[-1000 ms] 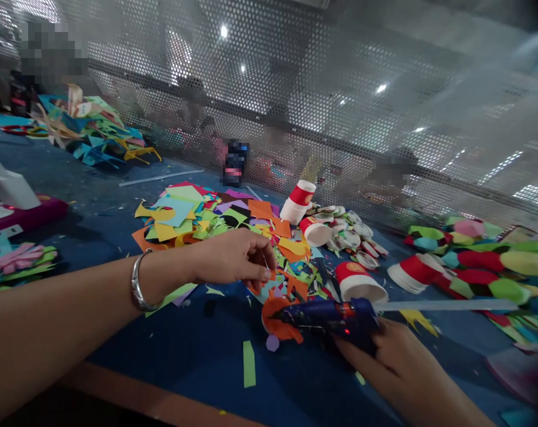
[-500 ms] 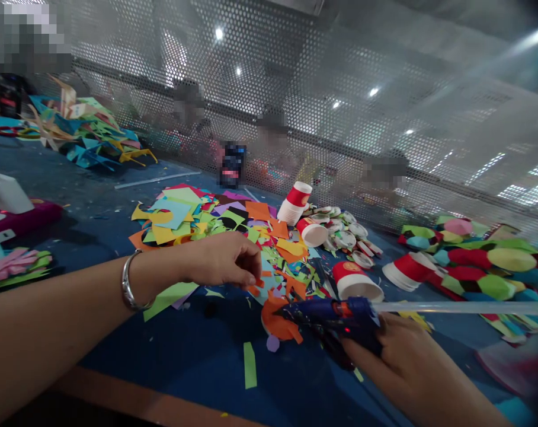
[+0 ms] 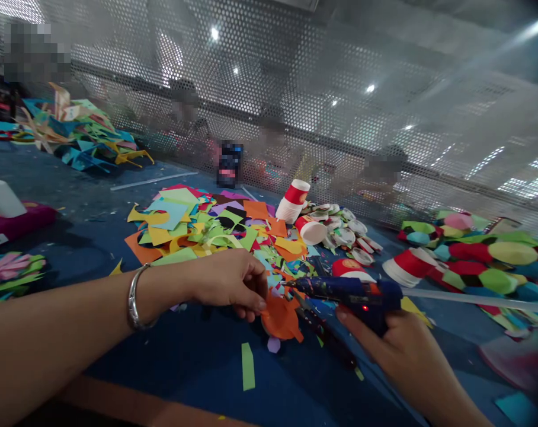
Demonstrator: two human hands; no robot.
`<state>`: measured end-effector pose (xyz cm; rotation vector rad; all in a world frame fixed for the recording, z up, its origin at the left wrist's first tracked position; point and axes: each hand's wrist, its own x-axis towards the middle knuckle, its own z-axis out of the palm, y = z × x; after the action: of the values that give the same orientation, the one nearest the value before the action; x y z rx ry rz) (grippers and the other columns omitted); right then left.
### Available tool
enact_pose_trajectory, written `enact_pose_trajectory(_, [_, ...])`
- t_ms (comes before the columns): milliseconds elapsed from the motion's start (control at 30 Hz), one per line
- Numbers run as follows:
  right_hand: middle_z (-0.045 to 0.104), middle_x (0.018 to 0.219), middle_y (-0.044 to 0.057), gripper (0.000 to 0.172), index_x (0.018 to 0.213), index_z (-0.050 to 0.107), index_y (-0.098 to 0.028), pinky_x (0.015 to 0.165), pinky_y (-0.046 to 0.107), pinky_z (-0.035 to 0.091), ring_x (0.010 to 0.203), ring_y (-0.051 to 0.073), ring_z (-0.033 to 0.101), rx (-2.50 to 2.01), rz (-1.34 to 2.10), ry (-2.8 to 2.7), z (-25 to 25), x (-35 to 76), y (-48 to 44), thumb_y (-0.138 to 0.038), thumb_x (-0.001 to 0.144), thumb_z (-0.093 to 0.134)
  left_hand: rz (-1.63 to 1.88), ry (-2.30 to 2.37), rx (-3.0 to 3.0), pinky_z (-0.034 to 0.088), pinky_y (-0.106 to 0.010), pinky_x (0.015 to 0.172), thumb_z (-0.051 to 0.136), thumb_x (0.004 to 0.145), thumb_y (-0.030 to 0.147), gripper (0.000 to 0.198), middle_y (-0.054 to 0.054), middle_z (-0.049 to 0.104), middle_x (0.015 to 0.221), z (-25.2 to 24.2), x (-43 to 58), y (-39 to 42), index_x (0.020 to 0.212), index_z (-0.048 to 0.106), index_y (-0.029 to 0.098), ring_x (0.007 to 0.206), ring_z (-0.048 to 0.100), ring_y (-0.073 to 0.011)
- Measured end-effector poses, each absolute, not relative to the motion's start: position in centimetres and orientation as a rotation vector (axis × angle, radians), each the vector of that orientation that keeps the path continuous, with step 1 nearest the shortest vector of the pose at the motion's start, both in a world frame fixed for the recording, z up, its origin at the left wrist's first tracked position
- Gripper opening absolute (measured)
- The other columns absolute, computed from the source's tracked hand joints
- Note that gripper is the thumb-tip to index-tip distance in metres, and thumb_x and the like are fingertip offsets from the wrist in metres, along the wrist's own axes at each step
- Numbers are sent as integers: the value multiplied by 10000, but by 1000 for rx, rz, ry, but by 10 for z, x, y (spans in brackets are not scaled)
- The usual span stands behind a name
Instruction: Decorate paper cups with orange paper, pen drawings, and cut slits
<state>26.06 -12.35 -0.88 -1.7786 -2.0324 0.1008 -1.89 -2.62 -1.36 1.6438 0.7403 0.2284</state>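
- Pale green strip [image 3: 248, 367] lay alone on the blue tabletop [image 3: 171, 367], nearest the brown front edge.
- Small purple hexagon [image 3: 274, 345] lay at the near rim of the orange paper piece [image 3: 281, 321], which sat on the tabletop between the two hands.
- Right hand [image 3: 397, 344] was wrapped around the grip of a blue glue gun [image 3: 353, 293]; red light lit, nozzle pointing left, above the far side of the orange paper piece.
- Dark-handled tool [image 3: 330, 338] lay beneath the gun.
- Left hand [image 3: 236, 286], fingers curled, thumb at the left edge of the orange paper piece; could not tell whether it pinched anything.
- Heap of coloured scraps [image 3: 180, 222] spread beyond the left hand.
- Red-and-white paper cups [image 3: 410, 267] stood or lay right of the heap.
- Perforated screen [image 3: 260, 77] ran across behind everything.
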Motion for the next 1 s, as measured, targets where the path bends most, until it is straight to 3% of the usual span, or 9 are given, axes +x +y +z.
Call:
enact_pose_trajectory(267, [679, 602, 31, 432, 608, 658, -196, 536, 299, 490, 581, 205, 635, -1798, 90, -1954, -9, 258, -125, -492, 894, 528, 253, 814, 1618, 536, -303, 607, 746, 709, 264, 160, -14, 694, 651, -16, -14, -31, 780, 633, 176, 595, 669, -152])
enact_pose_trajectory(567, [463, 420, -26, 478, 504, 579, -202, 409, 258, 365, 424, 133, 437, -1800, 88, -1928, -14, 264, -123, -491, 883, 546, 288, 839, 1671, 509, -258, 497, 716, 729, 245, 144, 5, 663, 613, -14, -9, -40, 760, 587, 189, 548, 660, -150])
enact_pose_trajectory(1000, [519, 443, -10, 488, 490, 560, -204, 431, 266, 397, 446, 157, 502, -1795, 75, -1910, -17, 266, -122, -512, 868, 555, 199, 860, 1701, 461, -227, 463, 657, 747, 278, 209, 7, 662, 701, -15, -7, -48, 834, 479, 212, 568, 685, -162])
